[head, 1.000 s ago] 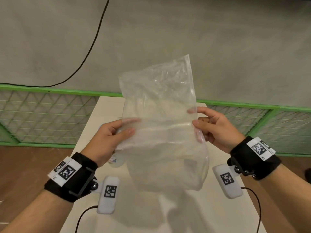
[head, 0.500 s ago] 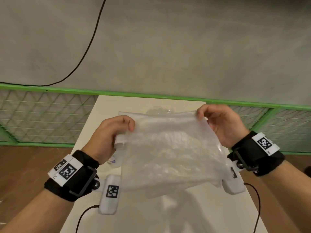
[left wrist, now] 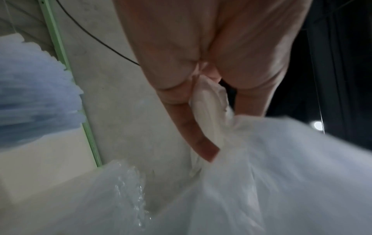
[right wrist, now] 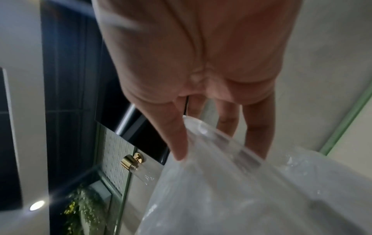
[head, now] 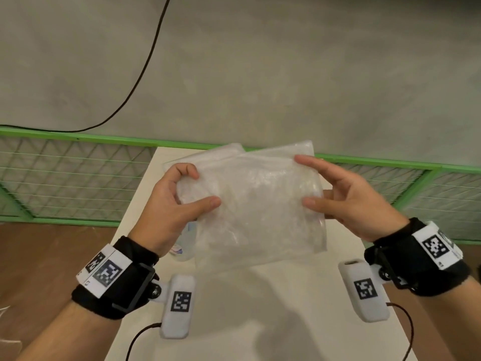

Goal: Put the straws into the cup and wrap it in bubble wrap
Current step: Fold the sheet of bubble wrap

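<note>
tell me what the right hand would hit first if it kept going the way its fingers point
The right hand points left across the table, with its thumb and fingers already on the right edge of the bubble wrap. Going on, it would push into that sheet first; the left hand holds the far side. Depth is hard to judge.

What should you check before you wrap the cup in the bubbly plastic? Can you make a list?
1. Left hand grips the bubble wrap: ok, thumb and fingers pinch its left edge.
2. Right hand holds the other edge: ok, thumb and fingers pinch it.
3. Wrap spread flat: not ok, it looks folded double.
4. Cup within reach: ok, it peeks out under the wrap beside the left hand.
5. Straws in the cup: cannot tell, the wrap hides it.
6. Room on the white table: ok, bare surface below the wrap.
</note>
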Available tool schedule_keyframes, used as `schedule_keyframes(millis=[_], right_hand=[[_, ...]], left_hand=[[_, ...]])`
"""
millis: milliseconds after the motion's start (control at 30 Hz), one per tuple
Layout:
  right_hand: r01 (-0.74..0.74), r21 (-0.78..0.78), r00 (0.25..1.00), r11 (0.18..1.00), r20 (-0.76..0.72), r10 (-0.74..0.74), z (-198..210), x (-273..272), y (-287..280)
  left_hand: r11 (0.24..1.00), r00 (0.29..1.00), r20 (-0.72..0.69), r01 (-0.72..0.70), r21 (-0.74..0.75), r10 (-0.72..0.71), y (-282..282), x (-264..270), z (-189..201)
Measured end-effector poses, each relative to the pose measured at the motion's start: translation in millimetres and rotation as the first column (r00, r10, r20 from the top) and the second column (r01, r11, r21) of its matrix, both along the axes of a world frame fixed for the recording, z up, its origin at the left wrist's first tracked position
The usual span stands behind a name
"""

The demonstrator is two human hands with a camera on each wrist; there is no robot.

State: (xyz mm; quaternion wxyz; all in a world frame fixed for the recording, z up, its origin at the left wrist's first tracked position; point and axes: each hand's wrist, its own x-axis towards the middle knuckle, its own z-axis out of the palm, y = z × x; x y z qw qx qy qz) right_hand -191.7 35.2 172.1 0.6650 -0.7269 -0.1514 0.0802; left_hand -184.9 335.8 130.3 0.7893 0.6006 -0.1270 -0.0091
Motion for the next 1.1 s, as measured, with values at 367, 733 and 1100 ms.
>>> schedule_keyframes(millis=[367, 733, 1100], right_hand=[[-0.031, 0.218, 0.999, 0.975, -0.03, 0.039, -0.5, 1.0, -2.4], [-0.008, -0.211, 0.993, 0.977, 0.117, 0.034, -5.0, -3.4, 13.4], [0.542, -0.425, 0.765, 0.725, 0.606, -0.216, -11.8, -10.1, 46.6]], left_hand=[[0.986, 0.958, -0.243, 0.131, -0.103, -0.152, -4.0, -27.3, 7.5], [0.968, 0.954, -0.183, 0.247, 0.035, -0.237, 4.2, -24.1, 1.0], [0.969, 0.989, -0.069, -0.111, 0.221, 0.129, -44.4, -20.6, 5.2]])
